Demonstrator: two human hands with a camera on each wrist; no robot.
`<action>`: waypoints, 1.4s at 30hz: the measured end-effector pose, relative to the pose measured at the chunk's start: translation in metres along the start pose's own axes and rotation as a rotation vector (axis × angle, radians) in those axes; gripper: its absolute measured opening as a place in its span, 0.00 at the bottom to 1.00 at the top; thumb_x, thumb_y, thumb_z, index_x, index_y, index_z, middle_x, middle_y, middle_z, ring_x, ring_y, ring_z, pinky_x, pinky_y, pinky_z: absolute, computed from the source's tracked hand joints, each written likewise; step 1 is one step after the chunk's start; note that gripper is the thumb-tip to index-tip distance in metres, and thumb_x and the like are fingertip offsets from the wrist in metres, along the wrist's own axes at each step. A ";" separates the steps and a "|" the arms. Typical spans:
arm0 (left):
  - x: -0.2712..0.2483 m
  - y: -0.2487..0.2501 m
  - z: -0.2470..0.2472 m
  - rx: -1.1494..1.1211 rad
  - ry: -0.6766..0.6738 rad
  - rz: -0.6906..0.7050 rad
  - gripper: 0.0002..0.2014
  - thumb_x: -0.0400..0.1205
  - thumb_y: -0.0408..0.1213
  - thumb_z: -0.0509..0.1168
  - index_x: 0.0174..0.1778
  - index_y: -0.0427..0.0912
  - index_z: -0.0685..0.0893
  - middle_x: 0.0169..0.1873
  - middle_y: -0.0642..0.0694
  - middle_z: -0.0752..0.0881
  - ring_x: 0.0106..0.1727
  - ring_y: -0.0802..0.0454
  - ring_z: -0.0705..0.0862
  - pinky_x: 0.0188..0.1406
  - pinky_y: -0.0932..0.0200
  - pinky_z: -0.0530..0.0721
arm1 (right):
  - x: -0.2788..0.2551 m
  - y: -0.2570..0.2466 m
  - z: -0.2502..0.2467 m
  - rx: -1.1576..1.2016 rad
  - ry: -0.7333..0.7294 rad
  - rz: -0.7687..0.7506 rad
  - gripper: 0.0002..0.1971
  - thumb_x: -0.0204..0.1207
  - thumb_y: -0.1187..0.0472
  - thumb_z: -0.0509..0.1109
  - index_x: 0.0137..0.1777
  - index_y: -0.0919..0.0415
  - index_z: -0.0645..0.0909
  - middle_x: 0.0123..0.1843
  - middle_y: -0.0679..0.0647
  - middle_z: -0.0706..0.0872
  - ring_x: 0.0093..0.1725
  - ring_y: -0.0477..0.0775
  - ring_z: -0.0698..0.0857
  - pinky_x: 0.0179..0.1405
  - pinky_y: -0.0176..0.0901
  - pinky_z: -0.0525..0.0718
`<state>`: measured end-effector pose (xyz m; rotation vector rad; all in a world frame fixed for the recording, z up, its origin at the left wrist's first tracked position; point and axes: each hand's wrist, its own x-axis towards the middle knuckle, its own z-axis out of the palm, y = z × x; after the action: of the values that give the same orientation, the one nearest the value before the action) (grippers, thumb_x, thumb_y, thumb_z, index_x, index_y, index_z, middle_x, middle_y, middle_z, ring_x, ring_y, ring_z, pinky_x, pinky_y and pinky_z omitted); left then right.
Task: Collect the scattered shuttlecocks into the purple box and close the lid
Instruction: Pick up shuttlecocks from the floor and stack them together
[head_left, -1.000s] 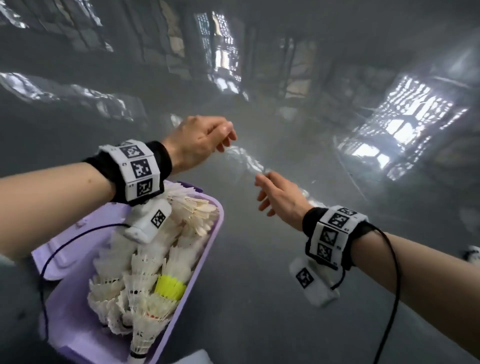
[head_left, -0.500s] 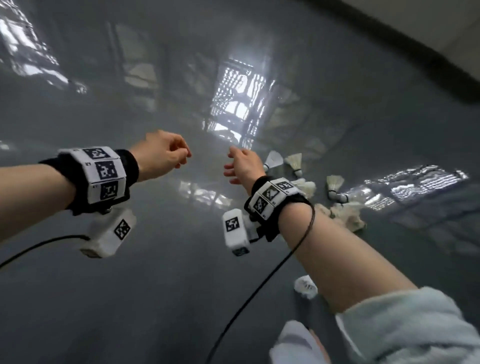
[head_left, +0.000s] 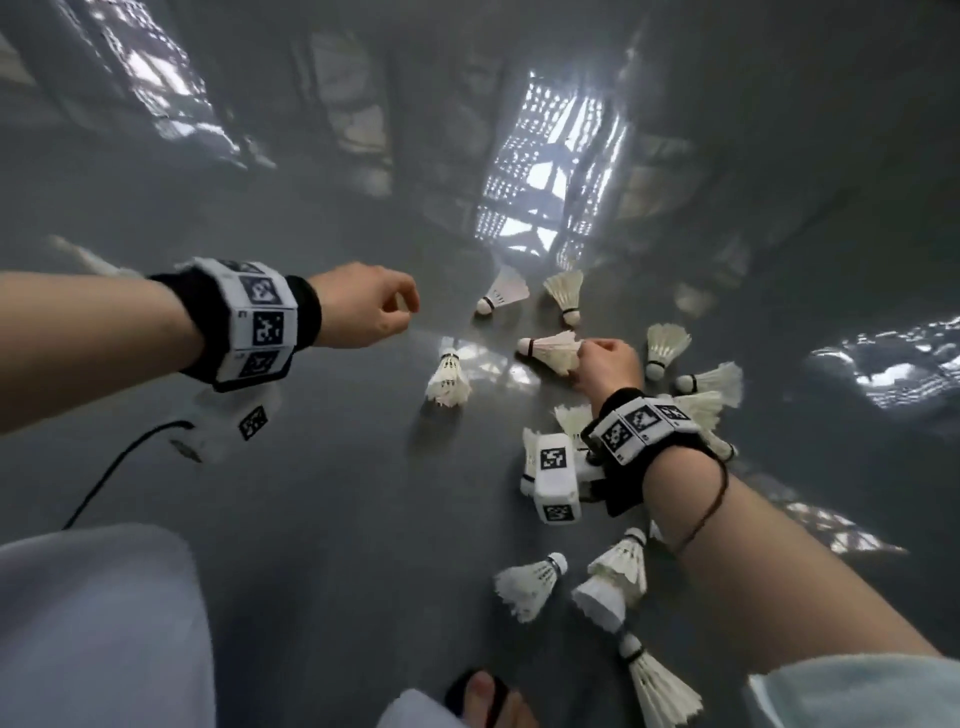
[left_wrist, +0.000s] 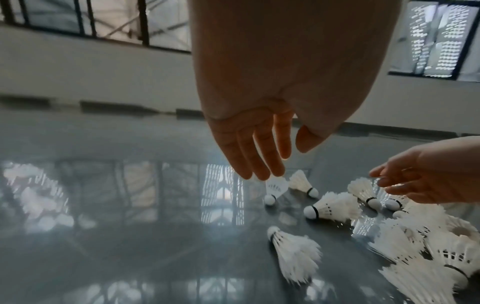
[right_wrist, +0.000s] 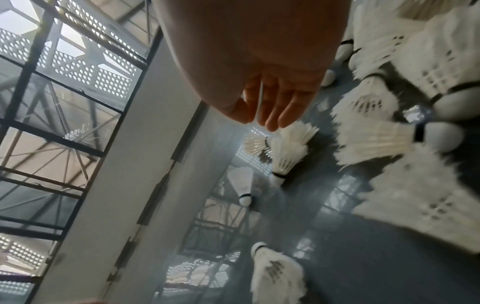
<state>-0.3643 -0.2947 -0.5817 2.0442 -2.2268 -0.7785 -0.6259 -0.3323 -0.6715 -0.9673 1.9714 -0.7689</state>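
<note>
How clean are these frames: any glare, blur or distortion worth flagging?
Head view: window glare mirrored on the glossy grey floor, wide-angle bending at the edges, left hand slightly soft. Left wrist view: palm backlit and dark, nearest shuttlecocks smeared. Right wrist view: right hand in shadow, close shuttlecocks blurred and stretched.

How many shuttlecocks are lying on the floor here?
About 13 shuttlecocks: two farthest, one at the right hand, one alone on the left, three right of that hand, three partly behind its wrist, three nearest the person. The arm may hide more.
</note>
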 end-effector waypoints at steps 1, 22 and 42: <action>0.002 0.000 0.012 0.003 -0.040 -0.013 0.13 0.84 0.41 0.61 0.64 0.49 0.81 0.55 0.48 0.86 0.50 0.48 0.82 0.51 0.59 0.77 | -0.005 0.004 -0.007 -0.066 0.008 -0.026 0.10 0.72 0.59 0.65 0.50 0.56 0.85 0.55 0.58 0.88 0.55 0.60 0.86 0.61 0.54 0.83; 0.042 -0.001 0.157 -0.284 0.049 -0.232 0.37 0.71 0.21 0.65 0.79 0.37 0.65 0.80 0.40 0.60 0.80 0.43 0.64 0.76 0.63 0.60 | 0.063 0.041 0.037 -0.130 -0.022 -0.238 0.22 0.75 0.64 0.67 0.69 0.56 0.70 0.61 0.59 0.84 0.60 0.61 0.83 0.64 0.50 0.79; 0.014 -0.007 0.157 -0.261 0.224 -0.269 0.20 0.72 0.54 0.74 0.55 0.49 0.82 0.45 0.49 0.81 0.47 0.49 0.81 0.49 0.51 0.83 | -0.013 0.014 0.032 0.049 -0.368 -0.644 0.20 0.70 0.69 0.68 0.60 0.51 0.76 0.43 0.44 0.86 0.42 0.38 0.86 0.47 0.37 0.87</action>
<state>-0.4133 -0.2541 -0.7257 2.1977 -1.6627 -0.7635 -0.5991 -0.3191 -0.6935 -1.6152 1.3176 -0.8950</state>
